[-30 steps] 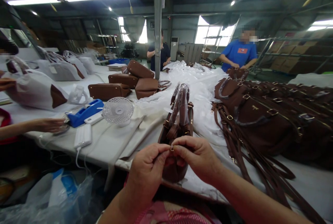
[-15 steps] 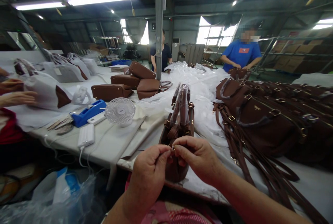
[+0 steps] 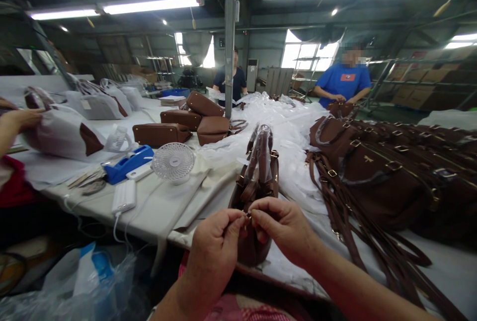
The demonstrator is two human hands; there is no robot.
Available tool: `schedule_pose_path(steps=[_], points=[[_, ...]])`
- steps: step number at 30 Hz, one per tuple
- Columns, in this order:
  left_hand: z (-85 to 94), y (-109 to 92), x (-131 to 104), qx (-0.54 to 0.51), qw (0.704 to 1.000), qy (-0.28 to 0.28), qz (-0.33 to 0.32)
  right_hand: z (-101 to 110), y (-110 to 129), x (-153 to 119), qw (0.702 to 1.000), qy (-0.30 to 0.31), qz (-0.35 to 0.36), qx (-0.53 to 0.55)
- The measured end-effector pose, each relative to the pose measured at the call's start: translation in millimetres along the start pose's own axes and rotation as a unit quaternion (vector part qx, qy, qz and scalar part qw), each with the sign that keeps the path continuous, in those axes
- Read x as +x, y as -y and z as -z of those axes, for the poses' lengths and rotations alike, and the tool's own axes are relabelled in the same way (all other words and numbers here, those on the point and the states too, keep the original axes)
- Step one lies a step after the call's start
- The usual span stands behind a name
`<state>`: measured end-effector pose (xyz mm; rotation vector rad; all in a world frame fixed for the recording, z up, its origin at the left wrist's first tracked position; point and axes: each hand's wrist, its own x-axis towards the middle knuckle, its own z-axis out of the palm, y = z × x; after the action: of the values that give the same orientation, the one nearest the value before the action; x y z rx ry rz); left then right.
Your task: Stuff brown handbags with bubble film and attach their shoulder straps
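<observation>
A brown handbag stands end-on in front of me at the table's edge. Clear plastic wraps its upright handles. My left hand is closed in a pinch at the near end of the bag, thumb against forefinger. Close beside it, my right hand pinches too, its fingertips almost meeting the left ones. Between the fingertips shows a small gold-coloured metal piece, too small to make out. The fingers hide part of the bag's end.
Brown straps and a row of brown handbags lie on the right. Left are a small white fan, a blue tape dispenser and a white power bank. A co-worker's hand touches a wrapped bag.
My hands stay pinched at the same spot on the bag, with barely any shift. The view has tilted slightly. At left, the co-worker's hand has moved up the wrapped bag.
</observation>
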<state>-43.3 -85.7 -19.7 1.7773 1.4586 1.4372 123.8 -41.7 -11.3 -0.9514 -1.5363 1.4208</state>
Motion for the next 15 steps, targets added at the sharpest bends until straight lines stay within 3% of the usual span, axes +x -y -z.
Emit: schedule_pose_path(steps=[5,8,11,15], points=[[-1.3,1.8,-0.7,-0.001,1.000,0.006,0.000,-0.1,0.6,-0.9,0.999,0.014,0.018,-0.040],[-1.1,3.0,-1.0,0.021,1.000,0.008,-0.015,1.4,-0.1,-2.2,0.982,0.000,0.120,-0.147],[-0.3,3.2,-0.8,0.045,0.998,0.008,-0.032,3.5,-0.9,-2.0,0.937,-0.020,0.242,-0.252],[0.6,1.0,0.1,0.055,0.998,0.010,-0.043,4.4,-1.2,-1.3,0.926,-0.013,0.258,-0.276]])
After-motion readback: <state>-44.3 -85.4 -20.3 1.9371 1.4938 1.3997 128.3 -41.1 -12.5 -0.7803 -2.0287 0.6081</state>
